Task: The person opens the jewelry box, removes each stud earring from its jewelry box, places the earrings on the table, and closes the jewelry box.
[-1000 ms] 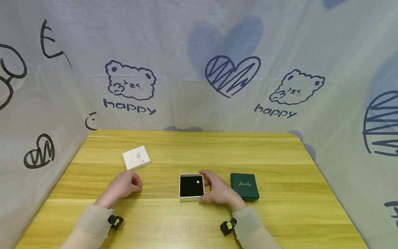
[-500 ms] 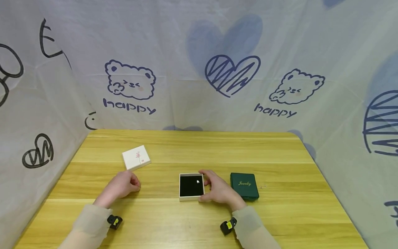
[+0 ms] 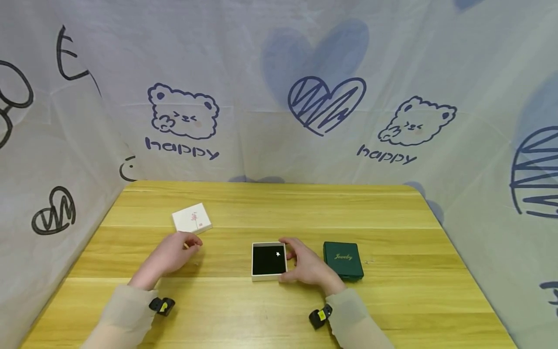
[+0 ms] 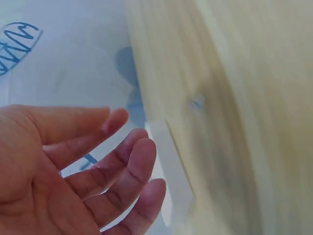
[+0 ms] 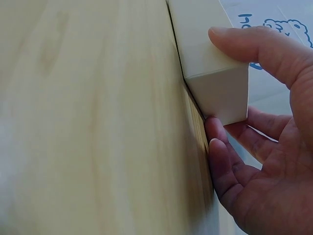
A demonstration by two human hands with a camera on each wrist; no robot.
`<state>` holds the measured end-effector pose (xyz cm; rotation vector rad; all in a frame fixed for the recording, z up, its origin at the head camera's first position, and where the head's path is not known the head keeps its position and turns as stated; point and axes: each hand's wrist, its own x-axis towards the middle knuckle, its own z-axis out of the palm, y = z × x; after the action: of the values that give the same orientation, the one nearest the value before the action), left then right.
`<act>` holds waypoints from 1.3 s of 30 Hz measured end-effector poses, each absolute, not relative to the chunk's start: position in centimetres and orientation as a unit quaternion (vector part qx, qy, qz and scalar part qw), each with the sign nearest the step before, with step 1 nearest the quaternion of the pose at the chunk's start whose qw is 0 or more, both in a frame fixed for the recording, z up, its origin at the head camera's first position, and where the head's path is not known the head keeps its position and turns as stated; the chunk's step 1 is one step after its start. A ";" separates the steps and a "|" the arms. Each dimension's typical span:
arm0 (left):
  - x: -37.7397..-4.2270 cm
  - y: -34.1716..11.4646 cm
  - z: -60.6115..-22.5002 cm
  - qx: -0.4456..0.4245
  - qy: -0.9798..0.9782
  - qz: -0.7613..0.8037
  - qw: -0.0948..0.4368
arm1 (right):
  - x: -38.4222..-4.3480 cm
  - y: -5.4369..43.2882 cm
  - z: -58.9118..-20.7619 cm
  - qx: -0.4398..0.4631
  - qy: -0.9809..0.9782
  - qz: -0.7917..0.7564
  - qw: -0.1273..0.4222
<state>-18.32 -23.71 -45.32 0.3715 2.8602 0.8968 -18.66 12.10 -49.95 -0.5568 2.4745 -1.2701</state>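
My right hand [image 3: 307, 266] holds a small white box [image 3: 267, 278] by its right end, thumb on the near side and fingers on the far side. Inside lies a black pad [image 3: 266, 261] with a tiny white star-shaped piece [image 3: 277, 254] at its upper right. My left hand [image 3: 167, 254] hovers over the table at the left with loosely bent fingers and nothing between them. A tiny shiny piece [image 4: 197, 103] lies on the wood near it. Just beyond that hand rests a white lid [image 3: 192, 218] with a pink flower print, its near edge partly covered by the hand.
To the right of my right hand lies a dark green box [image 3: 343, 261] with "Jewelry" in gold letters. Tiny shiny bits [image 3: 368, 262] are on the wood beside it. A printed cloth [image 3: 261, 145] hangs behind the wooden table [image 3: 279, 320].
My left hand has lifted from the tabletop and moved slightly away from me, its fingers loosening. The tiny shiny piece now shows where its fingertips were. My right hand and the box stay put.
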 end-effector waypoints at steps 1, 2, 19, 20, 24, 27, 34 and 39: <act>-18.4 -23.4 -45.1 0.126 0.943 0.303 0.058 | -18.6 12.1 -49.9 -0.195 0.862 -0.443 0.152; -18.4 -23.0 -44.9 0.128 0.941 0.309 0.056 | -18.6 12.1 -49.9 -0.195 0.862 -0.442 0.152; -19.7 -14.8 -43.7 0.171 0.899 0.402 0.044 | -18.7 12.2 -49.9 -0.199 0.858 -0.449 0.153; -19.7 -14.3 -43.8 0.172 0.898 0.403 0.045 | -18.7 12.2 -49.9 -0.198 0.858 -0.449 0.153; -20.0 -12.6 -44.4 0.184 0.900 0.392 0.046 | -18.7 12.2 -49.9 -0.196 0.859 -0.447 0.155; -20.1 -11.7 -44.8 0.190 0.901 0.387 0.055 | -18.7 12.2 -49.9 -0.193 0.858 -0.448 0.158; -20.2 -9.9 -45.7 0.207 0.900 0.375 0.079 | -18.7 12.3 -49.7 -0.191 0.857 -0.451 0.163; -20.4 -9.3 -46.6 0.227 0.897 0.368 0.090 | -18.7 12.3 -49.8 -0.194 0.854 -0.455 0.161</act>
<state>-20.40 -9.28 -46.65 0.6742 2.6683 1.0958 -18.72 12.33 -49.77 -0.5524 2.4382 -1.2986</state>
